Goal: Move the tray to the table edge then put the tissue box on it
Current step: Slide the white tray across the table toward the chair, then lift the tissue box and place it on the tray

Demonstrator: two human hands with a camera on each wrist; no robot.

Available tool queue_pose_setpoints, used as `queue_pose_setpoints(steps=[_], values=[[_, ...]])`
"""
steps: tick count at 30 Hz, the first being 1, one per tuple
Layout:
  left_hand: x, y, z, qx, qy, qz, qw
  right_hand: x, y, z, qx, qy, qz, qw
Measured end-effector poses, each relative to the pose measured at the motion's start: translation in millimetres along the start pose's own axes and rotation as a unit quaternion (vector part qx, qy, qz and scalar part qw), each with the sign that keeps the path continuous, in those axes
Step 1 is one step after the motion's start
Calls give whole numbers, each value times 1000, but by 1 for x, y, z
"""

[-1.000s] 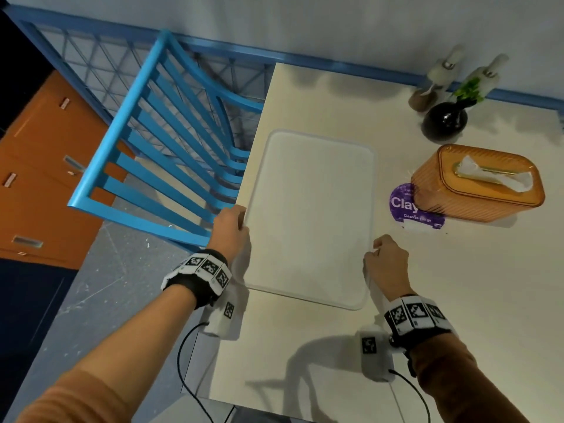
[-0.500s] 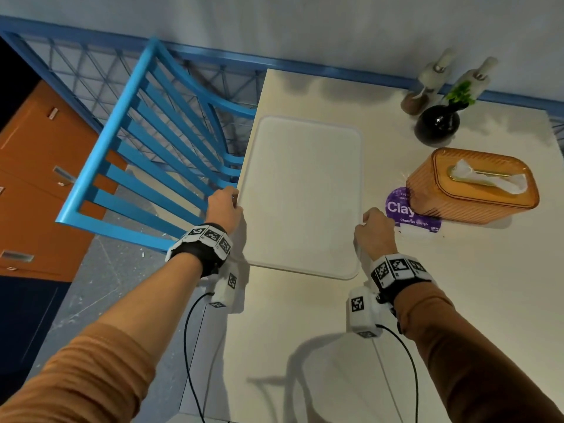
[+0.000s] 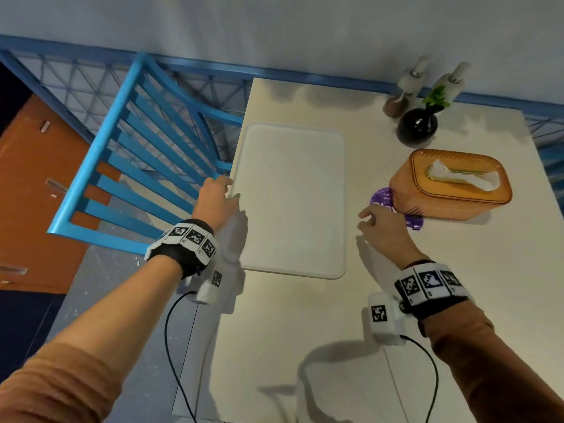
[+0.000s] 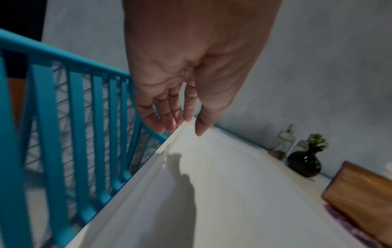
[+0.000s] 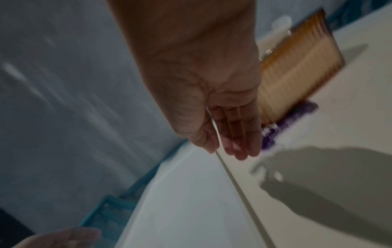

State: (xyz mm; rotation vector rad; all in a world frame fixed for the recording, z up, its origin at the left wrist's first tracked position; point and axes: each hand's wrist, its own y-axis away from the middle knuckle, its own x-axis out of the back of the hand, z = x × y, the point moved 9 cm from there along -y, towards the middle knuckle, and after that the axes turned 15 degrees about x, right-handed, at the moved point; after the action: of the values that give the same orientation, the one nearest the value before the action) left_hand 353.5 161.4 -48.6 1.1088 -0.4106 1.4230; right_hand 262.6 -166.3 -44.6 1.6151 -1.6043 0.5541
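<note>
The white tray [image 3: 293,199] lies flat along the left edge of the cream table [image 3: 442,300], its left rim at the table's side. My left hand [image 3: 227,190] hovers at that rim with relaxed fingers; in the left wrist view the fingertips [image 4: 169,125] hang just over the tray's rim [image 4: 167,144] without gripping it. My right hand [image 3: 366,219] is off the tray's right rim, with straight fingers [image 5: 239,147] and nothing in it. The orange tissue box [image 3: 451,184] stands on the table right of the tray, a white tissue poking from its slot.
A purple round label [image 3: 412,221] lies partly under the tissue box. At the back right stand a black vase with a green sprig [image 3: 417,126] and two bottles [image 3: 409,83]. A blue slatted chair [image 3: 137,154] is just left of the table, and an orange cabinet [image 3: 30,193] beyond it.
Both hands have let go of the tray's rims. My right hand has moved right, away from the tray and towards the tissue box. The tray now lies still at the table's left edge.
</note>
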Motion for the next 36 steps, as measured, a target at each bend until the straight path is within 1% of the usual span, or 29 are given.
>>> queue_pose_setpoints(steps=[3,5,6,8,10,12,14,16,18,20,22,25,27,28,31,36], values=[[15,18,51,-58,3,2,998,64,21,-22,95,43,13,994],[21,35,91,-88,30,-5,996,107,41,-29,134,59,26,989],[21,45,111,-101,46,-10,994,130,50,-27,135,57,36,989],[15,63,149,-128,85,-22,988,170,63,-5,112,31,78,990],[0,78,184,-141,118,-42,982,204,69,30,78,-34,134,987],[-25,87,210,-130,154,-64,977,223,68,77,27,-129,185,974],[-56,89,227,-94,196,-85,972,226,58,123,-28,-230,211,950],[-92,88,236,-38,247,-119,961,220,43,159,-71,-306,207,927],[-131,90,242,42,308,-172,935,207,25,188,-107,-351,183,912],[-166,94,246,118,348,-219,904,193,7,209,-138,-376,146,904],[-194,98,249,167,367,-248,881,179,-10,218,-150,-394,110,900],[-218,103,256,193,371,-259,871,164,-29,221,-148,-405,62,900],[-225,109,260,206,383,-259,862,159,-35,220,-148,-413,44,898],[-227,111,261,210,388,-257,860,157,-36,220,-151,-417,40,895],[-232,111,263,204,384,-249,865,155,-38,222,-155,-441,41,883],[-238,112,265,212,395,-239,861,156,-37,219,-135,-485,42,863]])
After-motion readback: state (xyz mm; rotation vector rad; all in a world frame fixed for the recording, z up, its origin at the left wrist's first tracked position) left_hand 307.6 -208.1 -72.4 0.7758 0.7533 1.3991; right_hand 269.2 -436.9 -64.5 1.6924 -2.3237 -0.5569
